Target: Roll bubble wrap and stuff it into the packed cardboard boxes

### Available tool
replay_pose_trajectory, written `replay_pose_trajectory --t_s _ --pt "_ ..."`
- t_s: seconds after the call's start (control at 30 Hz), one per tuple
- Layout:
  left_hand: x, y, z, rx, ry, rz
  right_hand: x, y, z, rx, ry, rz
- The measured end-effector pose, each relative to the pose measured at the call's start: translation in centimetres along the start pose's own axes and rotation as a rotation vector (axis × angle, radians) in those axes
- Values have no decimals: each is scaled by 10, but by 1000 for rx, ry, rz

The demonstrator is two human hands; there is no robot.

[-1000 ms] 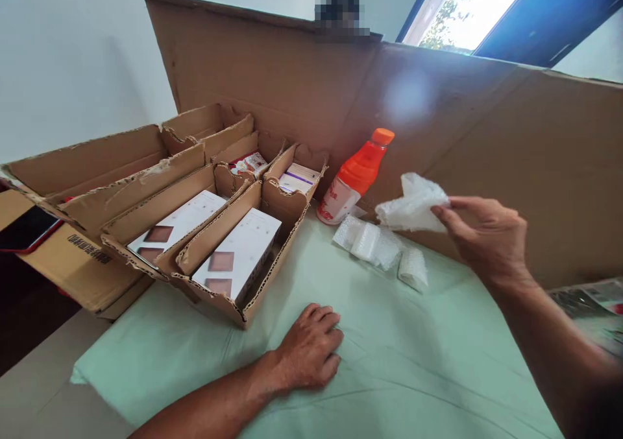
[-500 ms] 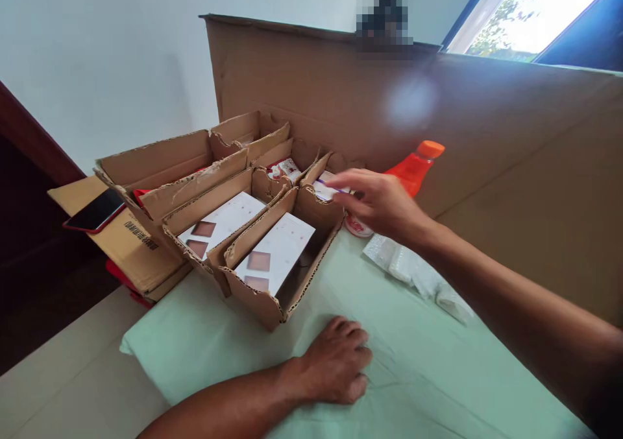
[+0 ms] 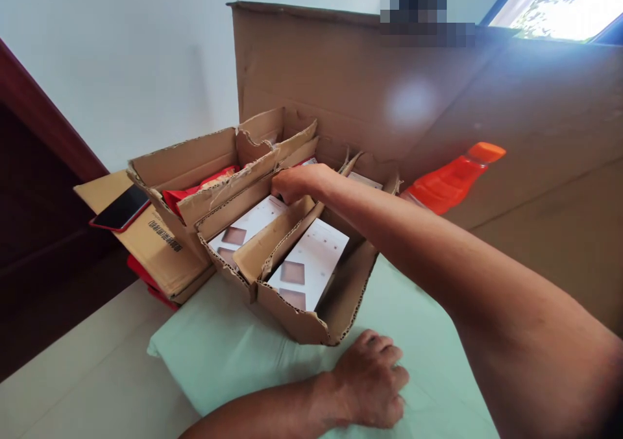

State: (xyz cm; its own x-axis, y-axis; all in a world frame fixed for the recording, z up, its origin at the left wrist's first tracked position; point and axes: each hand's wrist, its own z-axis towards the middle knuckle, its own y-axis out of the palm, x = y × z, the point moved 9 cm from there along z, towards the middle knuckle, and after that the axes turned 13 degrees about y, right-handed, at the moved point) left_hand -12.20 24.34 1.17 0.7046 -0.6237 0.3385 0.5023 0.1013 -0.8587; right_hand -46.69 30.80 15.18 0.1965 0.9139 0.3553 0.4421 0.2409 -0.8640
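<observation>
Over the trays (image 3: 272, 257), right hand (image 3: 296, 183) reached farther left

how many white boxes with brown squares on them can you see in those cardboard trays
2: one white box lies in the tray just below the right hand, the other white box in the nearest tray. More may be hidden.

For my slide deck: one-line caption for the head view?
Right hand reaches into open cardboard boxes of white cartons; left hand rests on the green cloth.

Green cloth (image 3: 428, 335) w/ cardboard trays (image 3: 302, 316)
</observation>
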Motion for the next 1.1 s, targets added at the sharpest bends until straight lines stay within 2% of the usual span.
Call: replay_pose_trajectory --t_s 0.23,0.37,0.43,0.47,0.53,0.6,0.67,0.73,0.77,0.83,0.87,1.0,1.1 --pt "0 0 1 33 9 -1 4 10 10 -51 40 29" --pt "-2 3 0 20 -4 3 -1 1 -2 5 56 66" --pt "-2 5 1 0 -1 -7 4 -9 -13 33 87 90" --pt "-2 5 1 -9 3 -16 11 -17 -22 73 116 116" --pt "-2 6 1 -15 -8 -40 34 -40 -47 235 181 210" --pt "-3 6 0 -10 -32 -68 66 -61 -87 444 235 361" --pt "-2 6 -1 0 -50 -95 103 -62 -137 603 275 560" --pt "-1 6 -3 10 -56 -117 142 -39 -190 719 331 790" --pt "-1 5 -4 15 -61 -125 161 -19 -217 777 370 906" --pt "-1 4 -6 25 -76 -135 197 32 -265 912 472 1090" --pt "-1 4 -6 28 -82 -138 213 66 -282 917 564 1168" --pt "1 5 -6 16 -87 -162 261 194 -323 867 981 1306" --pt "2 6 -7 11 -98 -171 282 253 -334 797 1169 1305"
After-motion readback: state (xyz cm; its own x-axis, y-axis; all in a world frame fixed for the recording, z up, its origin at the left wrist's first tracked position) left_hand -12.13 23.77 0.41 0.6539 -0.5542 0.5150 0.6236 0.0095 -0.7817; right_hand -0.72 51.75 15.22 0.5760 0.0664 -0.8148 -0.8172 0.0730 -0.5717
